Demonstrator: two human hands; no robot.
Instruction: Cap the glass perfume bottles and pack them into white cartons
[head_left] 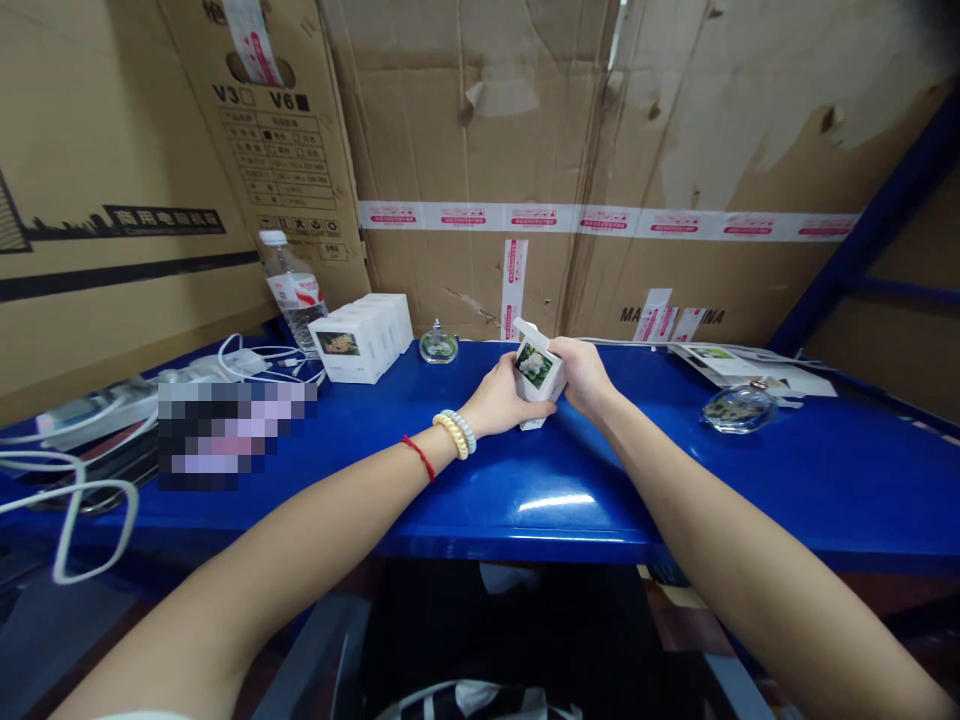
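A small white box point(534, 366) with a white-flower picture is held above the blue table, its top flap raised. My left hand point(499, 398) grips the box from the left, thumb across its lower front. My right hand point(583, 370) is closed on its right side, with the fingers partly hidden behind it. Left of my hands, a glass ornament point(439, 345) stands near several white boxes point(360, 342) in a row. Another glass ornament point(739, 408) lies to the right, in front of flat printed cartons point(750, 368). The inside of the held box is not visible.
A water bottle point(292, 290) stands behind the white boxes. White cables point(75, 490), a power strip point(112, 408) and a blurred-out item fill the left side of the blue table point(465, 510). Large cardboard sheets point(480, 120) rise along the back and left.
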